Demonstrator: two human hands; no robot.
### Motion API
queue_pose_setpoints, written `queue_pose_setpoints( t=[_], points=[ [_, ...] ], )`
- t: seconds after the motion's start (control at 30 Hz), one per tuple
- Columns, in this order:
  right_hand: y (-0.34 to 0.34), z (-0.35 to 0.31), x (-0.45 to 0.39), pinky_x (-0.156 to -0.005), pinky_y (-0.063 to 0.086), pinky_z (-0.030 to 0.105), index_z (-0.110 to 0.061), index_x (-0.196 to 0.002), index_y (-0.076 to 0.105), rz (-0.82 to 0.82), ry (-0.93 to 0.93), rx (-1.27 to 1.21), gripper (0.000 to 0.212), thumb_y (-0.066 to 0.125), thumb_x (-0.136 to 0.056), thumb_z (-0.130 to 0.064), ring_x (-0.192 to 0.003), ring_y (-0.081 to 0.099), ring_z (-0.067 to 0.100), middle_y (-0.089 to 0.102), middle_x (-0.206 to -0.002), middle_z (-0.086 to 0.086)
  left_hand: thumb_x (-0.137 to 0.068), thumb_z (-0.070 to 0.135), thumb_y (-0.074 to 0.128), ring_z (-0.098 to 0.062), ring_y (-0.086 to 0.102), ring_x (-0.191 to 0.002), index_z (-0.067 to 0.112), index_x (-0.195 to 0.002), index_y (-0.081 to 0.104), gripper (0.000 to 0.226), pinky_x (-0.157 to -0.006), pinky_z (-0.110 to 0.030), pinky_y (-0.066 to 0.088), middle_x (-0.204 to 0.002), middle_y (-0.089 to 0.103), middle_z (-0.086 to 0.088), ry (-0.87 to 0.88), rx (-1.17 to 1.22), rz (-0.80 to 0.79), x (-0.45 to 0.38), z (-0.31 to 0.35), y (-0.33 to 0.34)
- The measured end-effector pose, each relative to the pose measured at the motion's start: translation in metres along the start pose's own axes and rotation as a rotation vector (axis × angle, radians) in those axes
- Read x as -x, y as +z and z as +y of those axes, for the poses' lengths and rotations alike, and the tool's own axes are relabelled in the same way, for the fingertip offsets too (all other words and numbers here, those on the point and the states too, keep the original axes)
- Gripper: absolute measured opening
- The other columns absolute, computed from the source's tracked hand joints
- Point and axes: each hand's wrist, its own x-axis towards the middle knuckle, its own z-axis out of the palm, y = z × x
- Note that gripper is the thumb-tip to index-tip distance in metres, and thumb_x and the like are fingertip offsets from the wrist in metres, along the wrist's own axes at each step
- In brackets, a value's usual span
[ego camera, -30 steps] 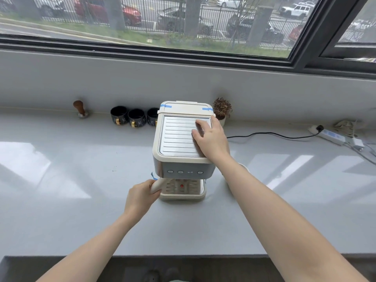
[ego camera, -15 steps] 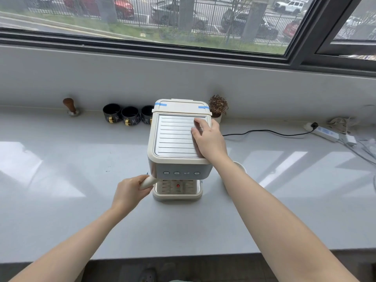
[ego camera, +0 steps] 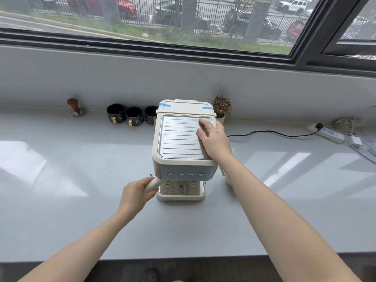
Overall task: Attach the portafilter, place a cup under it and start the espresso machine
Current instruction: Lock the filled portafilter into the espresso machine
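Observation:
A cream espresso machine (ego camera: 179,139) stands in the middle of the white counter (ego camera: 61,190). My right hand (ego camera: 213,139) lies flat on the right side of its ribbed metal top. My left hand (ego camera: 136,193) is closed around the cream portafilter handle (ego camera: 153,183), which sticks out to the front left from under the machine's head; the basket end is hidden beneath it. Three black cups (ego camera: 133,116) with gold handles stand in a row behind the machine on the left. A white cup (ego camera: 228,179) shows partly behind my right forearm.
A wooden-handled tamper (ego camera: 74,107) stands at the back left. A small dried plant in a pot (ego camera: 221,108) sits behind the machine's right corner. A black cable (ego camera: 270,132) runs to a power strip (ego camera: 329,134) at the far right. The counter's front edge is close to me.
My left hand has swung the portafilter handle a little to the left and outward. My right hand has stayed on the machine's top. The camera has shifted slightly.

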Motion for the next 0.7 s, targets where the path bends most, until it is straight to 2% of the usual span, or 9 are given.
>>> queue_pose_setpoints(
  t=[0.17,0.23,0.3,0.37,0.4,0.5,0.57,0.7],
  points=[
    [0.001,0.000,0.001,-0.105,0.034,0.035,-0.035,-0.137,0.045,0.004,-0.005,-0.005,0.043,0.044,-0.094,-0.041,-0.133,0.040,0.024,0.032,-0.150,0.003,-0.079,0.024,0.067,-0.026,0.061,-0.067,0.025,-0.096,0.066,0.017,-0.060,-0.036,0.044,-0.071,0.070,-0.001,-0.138,0.049,0.104,0.033,0.021,0.032],
    [0.001,0.000,0.000,-0.106,0.034,0.035,-0.034,-0.137,0.045,0.005,-0.006,-0.014,0.043,0.044,-0.095,-0.041,-0.133,0.040,0.024,0.032,-0.150,0.004,-0.081,0.026,0.063,-0.028,0.061,-0.070,0.025,-0.101,0.063,0.020,-0.060,-0.034,0.039,-0.076,0.070,-0.003,-0.211,0.085,0.081,0.044,0.033,0.043],
    [0.001,0.000,0.001,-0.105,0.034,0.035,-0.034,-0.136,0.046,0.005,-0.006,-0.020,0.042,0.044,-0.095,-0.041,-0.132,0.040,0.024,0.033,-0.149,0.004,-0.082,0.026,0.058,-0.029,0.059,-0.069,0.022,-0.094,0.060,0.013,-0.058,-0.034,0.039,-0.074,0.067,-0.003,-0.278,0.071,0.021,0.049,0.042,0.054],
    [0.001,0.000,0.002,-0.105,0.034,0.034,-0.033,-0.136,0.046,0.005,-0.007,-0.024,0.042,0.044,-0.095,-0.040,-0.132,0.041,0.025,0.033,-0.149,0.004,-0.081,0.027,0.055,-0.026,0.055,-0.058,0.018,-0.077,0.055,0.009,-0.054,-0.033,0.041,-0.064,0.059,-0.002,-0.362,0.118,-0.078,0.044,0.046,0.053],
    [0.001,-0.001,0.002,-0.105,0.034,0.034,-0.033,-0.136,0.046,0.004,-0.006,-0.024,0.042,0.044,-0.095,-0.040,-0.132,0.041,0.025,0.033,-0.149,0.005,-0.080,0.026,0.054,-0.024,0.052,-0.050,0.017,-0.074,0.052,0.011,-0.050,-0.030,0.041,-0.062,0.055,-0.002,-0.403,0.218,-0.168,0.039,0.046,0.048],
    [-0.001,-0.001,0.001,-0.108,0.031,0.032,-0.033,-0.139,0.044,-0.031,0.001,-0.037,0.044,0.045,-0.095,-0.040,-0.136,0.038,0.023,0.028,-0.153,0.004,-0.084,0.020,0.055,-0.020,0.042,-0.039,0.010,-0.083,0.045,0.015,-0.043,-0.027,0.039,-0.062,0.048,-0.005,-0.482,0.603,-0.542,0.024,0.039,0.025],
    [-0.003,0.002,0.001,-0.109,0.026,0.028,-0.032,-0.140,0.042,-0.059,0.001,-0.072,0.046,0.047,-0.095,-0.038,-0.139,0.033,0.020,0.025,-0.155,0.003,-0.087,0.021,0.056,-0.020,0.038,-0.039,0.010,-0.087,0.042,0.018,-0.042,-0.027,0.037,-0.059,0.046,-0.003,-0.486,0.723,-0.656,0.022,0.036,0.019],
    [-0.001,0.006,0.004,-0.104,0.021,0.019,-0.027,-0.141,0.045,-0.032,0.004,-0.188,0.046,0.050,-0.095,-0.031,-0.141,0.030,0.016,0.027,-0.156,0.000,-0.085,0.022,0.059,-0.015,0.027,-0.037,0.012,-0.078,0.041,0.021,-0.039,-0.021,0.022,-0.052,0.040,0.001,-0.566,0.817,-0.482,0.030,0.036,0.037]
  ],
)
